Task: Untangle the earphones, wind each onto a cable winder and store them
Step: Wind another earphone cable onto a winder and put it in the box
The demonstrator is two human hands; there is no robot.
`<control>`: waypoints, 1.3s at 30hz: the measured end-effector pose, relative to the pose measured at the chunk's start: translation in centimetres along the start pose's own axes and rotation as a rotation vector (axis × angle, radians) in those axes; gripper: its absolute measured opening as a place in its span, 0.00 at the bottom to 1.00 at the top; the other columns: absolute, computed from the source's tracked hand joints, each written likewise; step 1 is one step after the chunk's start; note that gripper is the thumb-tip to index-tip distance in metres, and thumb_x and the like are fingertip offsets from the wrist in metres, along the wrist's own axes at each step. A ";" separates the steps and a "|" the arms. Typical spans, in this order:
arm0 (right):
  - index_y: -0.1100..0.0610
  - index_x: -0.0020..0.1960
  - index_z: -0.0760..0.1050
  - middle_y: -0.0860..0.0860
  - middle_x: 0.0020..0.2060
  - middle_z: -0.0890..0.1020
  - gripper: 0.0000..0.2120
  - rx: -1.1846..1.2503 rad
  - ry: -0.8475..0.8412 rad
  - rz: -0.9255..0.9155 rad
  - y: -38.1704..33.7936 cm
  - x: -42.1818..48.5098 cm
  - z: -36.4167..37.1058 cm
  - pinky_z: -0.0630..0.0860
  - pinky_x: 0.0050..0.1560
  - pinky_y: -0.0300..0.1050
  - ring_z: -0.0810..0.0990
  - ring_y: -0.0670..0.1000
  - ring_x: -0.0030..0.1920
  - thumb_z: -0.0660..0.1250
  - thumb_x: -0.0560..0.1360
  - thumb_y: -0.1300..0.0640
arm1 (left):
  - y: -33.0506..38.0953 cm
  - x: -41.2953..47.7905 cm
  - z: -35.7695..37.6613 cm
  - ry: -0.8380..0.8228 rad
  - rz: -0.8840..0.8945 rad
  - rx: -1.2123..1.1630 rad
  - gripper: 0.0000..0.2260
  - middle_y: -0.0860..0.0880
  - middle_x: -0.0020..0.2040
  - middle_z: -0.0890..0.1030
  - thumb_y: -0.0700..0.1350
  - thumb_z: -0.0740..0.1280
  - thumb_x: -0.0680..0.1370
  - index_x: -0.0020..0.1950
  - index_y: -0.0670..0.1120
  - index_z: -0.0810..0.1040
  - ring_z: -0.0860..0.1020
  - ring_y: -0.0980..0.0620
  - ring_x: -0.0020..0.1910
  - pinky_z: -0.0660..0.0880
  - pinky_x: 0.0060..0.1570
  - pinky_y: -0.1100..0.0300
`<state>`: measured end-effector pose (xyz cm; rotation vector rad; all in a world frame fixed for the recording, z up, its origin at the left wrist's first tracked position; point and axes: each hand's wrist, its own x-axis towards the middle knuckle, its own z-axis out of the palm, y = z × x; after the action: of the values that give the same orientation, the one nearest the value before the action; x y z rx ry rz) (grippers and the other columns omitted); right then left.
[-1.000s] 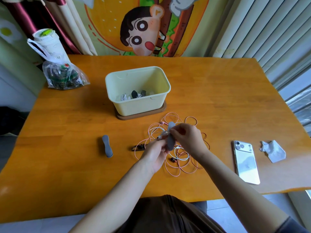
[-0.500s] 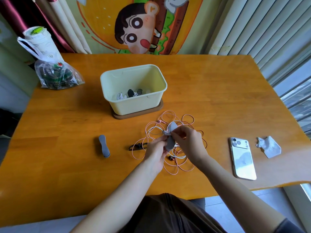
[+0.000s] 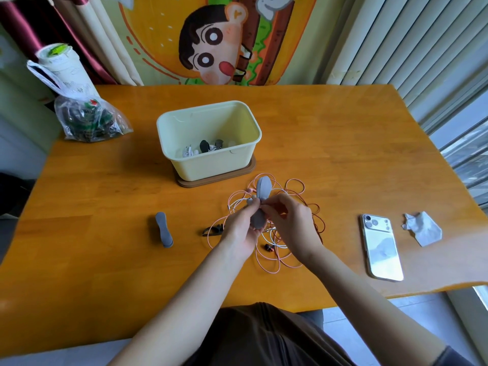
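The left hand (image 3: 241,229) grips the lower half of a grey cable winder (image 3: 261,191), fingers curled round it as before. The right hand (image 3: 291,223) now pinches the winder's narrow waist, lower than a second ago, so its upper end stands clear above the fingers. Both hold it just above the tangled earphones (image 3: 268,248) on the bench (image 3: 105,180), near the cream box (image 3: 211,167). A second winder (image 3: 163,229) lies unmoved to the left.

Right hand (image 3: 293,228) fingers (image 3: 273,205) slid from cable winder (image 3: 262,188) top to waist; left hand (image 3: 241,232) fingers rose alongside.
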<state>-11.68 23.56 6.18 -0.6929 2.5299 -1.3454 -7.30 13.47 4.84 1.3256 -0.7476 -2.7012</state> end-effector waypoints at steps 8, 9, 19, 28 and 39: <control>0.54 0.45 0.75 0.44 0.37 0.80 0.02 0.103 0.043 0.036 -0.7 0.1 -0.3 0.76 0.37 0.34 0.80 0.43 0.37 0.67 0.76 0.59 | 0.5 -0.1 -0.3 -0.087 0.114 0.076 0.12 0.45 0.47 0.83 0.47 0.64 0.79 0.54 0.40 0.80 0.81 0.51 0.45 0.76 0.45 0.61; 0.54 0.45 0.75 0.45 0.36 0.80 0.02 0.089 0.048 0.027 -0.7 0.2 -0.5 0.76 0.36 0.35 0.80 0.43 0.36 0.66 0.76 0.59 | 0.6 -0.2 -0.3 -0.099 0.130 0.083 0.11 0.44 0.47 0.83 0.46 0.64 0.79 0.53 0.40 0.80 0.81 0.51 0.44 0.76 0.44 0.61; 0.56 0.46 0.75 0.46 0.36 0.80 0.02 0.062 0.066 0.026 -0.9 0.6 -1.0 0.77 0.37 0.37 0.80 0.43 0.37 0.65 0.77 0.58 | 1.3 -0.7 -0.5 -0.278 0.201 0.322 0.09 0.48 0.46 0.83 0.43 0.70 0.73 0.52 0.44 0.80 0.80 0.51 0.48 0.75 0.46 0.61; 0.55 0.49 0.71 0.41 0.37 0.79 0.07 0.166 0.122 0.035 -2.2 0.3 -0.5 0.72 0.34 0.27 0.79 0.36 0.37 0.68 0.75 0.59 | 1.3 -0.9 -0.5 -0.250 0.181 0.230 0.04 0.48 0.43 0.83 0.39 0.66 0.78 0.49 0.43 0.80 0.80 0.53 0.44 0.74 0.50 0.59; 0.58 0.59 0.67 0.48 0.42 0.80 0.13 0.112 0.067 -0.024 -2.4 0.4 -0.4 0.72 0.35 0.27 0.79 0.39 0.38 0.67 0.76 0.60 | 1.8 -1.3 -0.5 -0.149 0.177 0.385 0.17 0.48 0.49 0.83 0.56 0.70 0.70 0.53 0.46 0.81 0.77 0.52 0.46 0.72 0.53 0.55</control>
<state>-11.39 22.53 8.39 -0.6690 2.4812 -1.5297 -6.38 11.96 6.36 1.0549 -1.3858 -2.6214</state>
